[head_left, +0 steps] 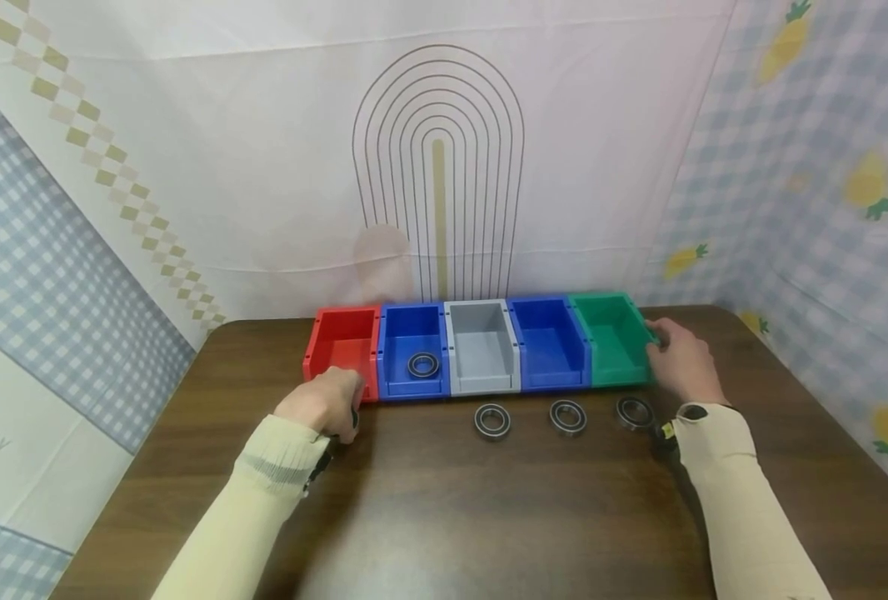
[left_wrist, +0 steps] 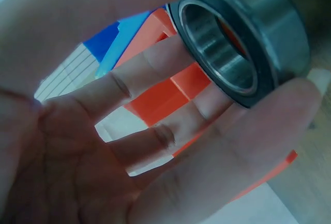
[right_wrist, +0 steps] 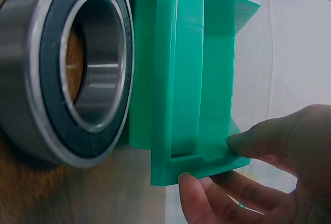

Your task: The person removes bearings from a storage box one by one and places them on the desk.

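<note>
My left hand is at the front of the red bin, hiding part of it. Its fingers and thumb pinch a ball bearing, a steel ring with a dark seal, which the left wrist view shows close up. At the right end of the bin row, my right hand grips the side wall of the green bin. The thumb is at the rim and the other fingers lie along the outside. Beside that bin's front, a bearing on the table looms large in the right wrist view.
Between the red and green bins stand a blue bin, a grey bin and another blue bin. The left blue one holds a bearing. Three bearings lie before the row on the brown table. Patterned cloth hangs behind.
</note>
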`<control>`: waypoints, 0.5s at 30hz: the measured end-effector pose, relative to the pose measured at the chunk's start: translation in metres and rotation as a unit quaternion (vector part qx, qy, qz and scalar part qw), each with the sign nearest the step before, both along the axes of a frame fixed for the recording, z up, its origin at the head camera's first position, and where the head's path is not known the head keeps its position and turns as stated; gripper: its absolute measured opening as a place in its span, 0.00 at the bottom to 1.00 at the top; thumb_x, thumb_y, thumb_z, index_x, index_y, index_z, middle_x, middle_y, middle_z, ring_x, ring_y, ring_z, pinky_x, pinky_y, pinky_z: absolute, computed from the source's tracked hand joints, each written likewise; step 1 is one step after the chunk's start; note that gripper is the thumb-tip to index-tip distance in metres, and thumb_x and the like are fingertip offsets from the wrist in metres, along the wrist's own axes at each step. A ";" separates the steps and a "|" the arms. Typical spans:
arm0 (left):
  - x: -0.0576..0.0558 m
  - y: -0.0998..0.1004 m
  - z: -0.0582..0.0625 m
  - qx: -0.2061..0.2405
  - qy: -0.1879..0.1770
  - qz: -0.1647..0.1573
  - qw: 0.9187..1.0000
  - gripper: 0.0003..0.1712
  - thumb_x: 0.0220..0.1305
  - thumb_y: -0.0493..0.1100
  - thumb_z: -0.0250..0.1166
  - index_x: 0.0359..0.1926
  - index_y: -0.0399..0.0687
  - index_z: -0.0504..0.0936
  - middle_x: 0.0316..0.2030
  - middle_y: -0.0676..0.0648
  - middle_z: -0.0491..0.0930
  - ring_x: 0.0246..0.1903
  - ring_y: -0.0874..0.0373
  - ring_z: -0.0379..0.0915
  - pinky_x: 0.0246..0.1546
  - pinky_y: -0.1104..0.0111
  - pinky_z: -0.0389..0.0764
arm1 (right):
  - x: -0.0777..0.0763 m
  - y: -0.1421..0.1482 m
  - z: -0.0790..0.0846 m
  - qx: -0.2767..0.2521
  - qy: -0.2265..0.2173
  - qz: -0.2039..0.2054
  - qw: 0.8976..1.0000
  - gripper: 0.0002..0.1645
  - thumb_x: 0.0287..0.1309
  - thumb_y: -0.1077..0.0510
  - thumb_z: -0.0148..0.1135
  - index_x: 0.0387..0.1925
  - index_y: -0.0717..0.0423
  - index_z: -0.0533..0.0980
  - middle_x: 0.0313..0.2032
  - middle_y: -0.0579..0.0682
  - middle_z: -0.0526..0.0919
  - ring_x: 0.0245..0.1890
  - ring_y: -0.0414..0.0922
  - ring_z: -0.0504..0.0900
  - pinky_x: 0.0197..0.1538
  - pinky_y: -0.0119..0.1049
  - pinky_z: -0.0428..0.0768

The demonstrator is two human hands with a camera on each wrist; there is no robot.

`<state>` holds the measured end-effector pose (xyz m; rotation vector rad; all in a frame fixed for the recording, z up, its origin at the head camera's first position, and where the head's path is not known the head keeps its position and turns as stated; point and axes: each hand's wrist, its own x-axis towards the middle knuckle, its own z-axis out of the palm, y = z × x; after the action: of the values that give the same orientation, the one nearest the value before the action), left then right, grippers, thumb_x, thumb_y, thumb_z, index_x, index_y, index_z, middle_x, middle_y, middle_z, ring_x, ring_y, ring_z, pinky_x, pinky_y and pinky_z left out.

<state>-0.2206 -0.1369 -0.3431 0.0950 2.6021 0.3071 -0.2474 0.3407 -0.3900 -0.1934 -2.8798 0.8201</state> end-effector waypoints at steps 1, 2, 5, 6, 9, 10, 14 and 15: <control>0.000 0.000 -0.001 -0.003 -0.002 0.001 1.000 0.20 0.42 0.36 0.76 0.35 0.48 0.76 0.30 0.45 0.78 0.34 0.52 0.74 0.28 0.65 0.77 | 0.000 0.000 0.000 0.000 0.000 0.001 1.000 0.28 0.69 0.56 0.43 0.69 0.57 0.62 0.60 0.70 0.71 0.50 0.65 0.73 0.43 0.59 0.72; 0.000 0.000 -0.002 -0.006 -0.003 0.002 1.000 0.20 0.42 0.36 0.76 0.35 0.48 0.75 0.30 0.45 0.78 0.34 0.51 0.74 0.28 0.65 0.77 | 0.000 0.000 0.000 0.000 0.001 0.001 1.000 0.28 0.69 0.56 0.44 0.69 0.57 0.62 0.60 0.70 0.71 0.51 0.65 0.73 0.44 0.59 0.72; 0.002 0.000 -0.005 -0.015 -0.002 0.005 1.000 0.21 0.41 0.37 0.77 0.35 0.48 0.75 0.30 0.45 0.78 0.33 0.51 0.74 0.27 0.65 0.77 | -0.001 0.000 0.000 -0.001 -0.001 0.000 1.000 0.28 0.69 0.56 0.44 0.69 0.57 0.62 0.61 0.69 0.71 0.51 0.65 0.73 0.45 0.59 0.72; 0.002 0.000 -0.006 -0.016 -0.001 0.005 1.000 0.21 0.41 0.37 0.77 0.35 0.48 0.75 0.29 0.45 0.78 0.33 0.51 0.74 0.27 0.65 0.77 | -0.001 0.000 0.000 -0.001 -0.001 -0.001 1.000 0.28 0.69 0.56 0.44 0.69 0.57 0.62 0.61 0.69 0.71 0.51 0.64 0.73 0.45 0.59 0.72; 0.004 0.000 -0.011 -0.020 0.001 0.004 1.000 0.21 0.40 0.38 0.78 0.35 0.47 0.75 0.28 0.45 0.77 0.32 0.51 0.74 0.27 0.65 0.77 | -0.001 0.000 0.000 -0.002 -0.002 -0.002 1.000 0.28 0.69 0.55 0.43 0.69 0.57 0.62 0.61 0.69 0.70 0.51 0.64 0.73 0.44 0.58 0.72; 0.005 0.000 -0.012 -0.020 0.003 0.003 1.000 0.21 0.40 0.38 0.78 0.34 0.47 0.75 0.28 0.45 0.77 0.32 0.51 0.73 0.27 0.65 0.77 | -0.001 0.000 0.000 -0.002 -0.002 -0.002 1.000 0.28 0.69 0.55 0.43 0.69 0.57 0.62 0.61 0.69 0.70 0.51 0.63 0.73 0.44 0.58 0.72; 0.007 0.001 -0.015 -0.017 0.009 0.004 1.000 0.23 0.39 0.38 0.79 0.34 0.47 0.74 0.28 0.45 0.77 0.32 0.52 0.73 0.27 0.65 0.77 | -0.001 0.001 -0.001 -0.004 0.000 -0.001 1.000 0.28 0.69 0.55 0.43 0.69 0.57 0.62 0.61 0.69 0.70 0.52 0.64 0.73 0.45 0.58 0.72; 0.007 0.001 -0.016 -0.017 0.009 0.006 1.000 0.24 0.38 0.38 0.79 0.35 0.47 0.74 0.28 0.45 0.77 0.32 0.52 0.73 0.27 0.65 0.77 | 0.000 0.001 -0.001 -0.004 0.001 -0.001 1.000 0.28 0.69 0.56 0.43 0.69 0.57 0.62 0.61 0.69 0.70 0.52 0.64 0.72 0.45 0.58 0.72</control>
<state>-0.2136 -0.1358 -0.3592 0.0703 2.6263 0.2677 -0.2478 0.3416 -0.3907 -0.1967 -2.8753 0.8299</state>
